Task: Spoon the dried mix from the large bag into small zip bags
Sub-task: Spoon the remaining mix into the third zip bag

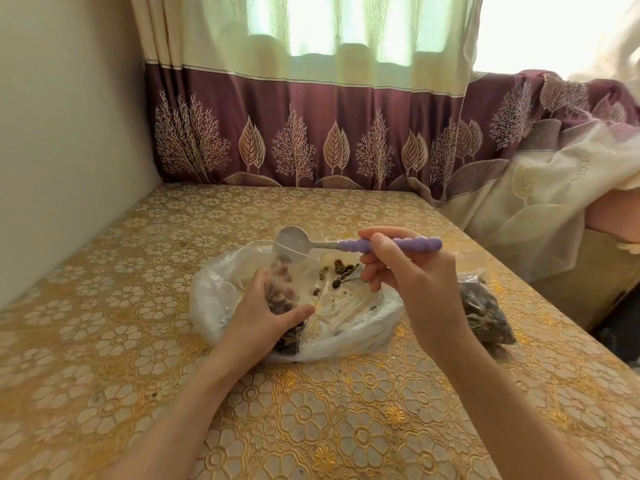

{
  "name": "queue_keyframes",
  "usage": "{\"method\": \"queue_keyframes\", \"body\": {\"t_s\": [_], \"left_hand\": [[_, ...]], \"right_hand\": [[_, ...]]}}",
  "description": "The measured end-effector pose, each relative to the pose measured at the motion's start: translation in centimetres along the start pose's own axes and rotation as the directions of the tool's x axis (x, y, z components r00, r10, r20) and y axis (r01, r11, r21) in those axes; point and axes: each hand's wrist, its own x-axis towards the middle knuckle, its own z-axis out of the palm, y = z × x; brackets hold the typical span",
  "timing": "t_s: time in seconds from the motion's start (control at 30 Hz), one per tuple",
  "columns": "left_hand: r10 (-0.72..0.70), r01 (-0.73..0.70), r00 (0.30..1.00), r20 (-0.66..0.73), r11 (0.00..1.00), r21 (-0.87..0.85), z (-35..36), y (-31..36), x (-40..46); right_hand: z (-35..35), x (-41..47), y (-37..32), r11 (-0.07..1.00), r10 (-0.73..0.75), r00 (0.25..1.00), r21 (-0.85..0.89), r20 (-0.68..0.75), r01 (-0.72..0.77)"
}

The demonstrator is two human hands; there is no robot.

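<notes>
At the near edge of the table (104,393), with its gold flower-pattern cover, both forearms come in from the bottom. The left hand (266,317) grips a small zip bag (282,282) with thumb and fingers curled round it, holding it roughly upright over the large bag (346,323). It already looks maybe half full of dried mix.

The right hand (398,268) pinches the purple handle of the spoon (346,243), and the bowl sits right at the mouth of the small bag, looking empty or close to it. So I'd guess a scoop just went in, or it's tipping the last bits.

Stuff that could go sideways, imo:
- that small bag is floppy and held one-handed, so if the mouth folds shut, the next spoonful lands on the outside. At least it's over the large bag, so spills mostly fall back in.
- the large bag is spread flat and nearly empty, with only a scatter of pieces (341,271) left. Scraping those up could snag the thin plastic or flick bits onto the table.
- tilt the small bag too far while reaching and the mix slides out.

Off to the right, a filled bag (485,313) lies near the table edge, where an elbow could knock it off. Further back there's just the maroon curtain (311,140) with a tree print and the bright window (346,26).
</notes>
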Motion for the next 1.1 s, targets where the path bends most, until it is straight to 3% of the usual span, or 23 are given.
{"method": "queue_keyframes", "body": {"t_s": [0.1,0.27,0.37,0.47,0.6,1.1], "left_hand": [[0.024,-0.024,1.0,-0.015,1.0,0.014,0.0,-0.1,0.0],[0.013,-0.013,1.0,-0.017,1.0,0.016,0.0,-0.2,-0.1],[0.01,-0.009,0.999,-0.033,1.0,0.028,0.0,-0.2,-0.1],[0.009,-0.008,0.999,-0.033,0.999,0.035,0.0,-0.2,0.0],[0.009,-0.008,1.0,-0.027,0.999,0.035,0.1,-0.3,0.0],[0.026,-0.025,0.999,-0.033,0.999,0.031,0.0,-0.6,0.0]], "right_hand": [[-0.1,0.2,0.2,0.998,0.021,1.0,0.053,-0.015,-0.02],[-1.0,1.2,1.0,0.966,0.116,0.96,0.254,-0.254,-0.05],[-2.0,1.4,2.4,0.97,0.202,0.917,0.2,-0.344,-0.139],[-2.4,0.9,4.3,0.965,0.264,0.909,0.076,-0.323,-0.253],[-2.5,0.4,5.7,0.945,0.325,0.9,0.061,-0.29,-0.321],[-2.9,0.4,6.6,0.938,0.344,0.896,0.063,-0.282,-0.341]]}}
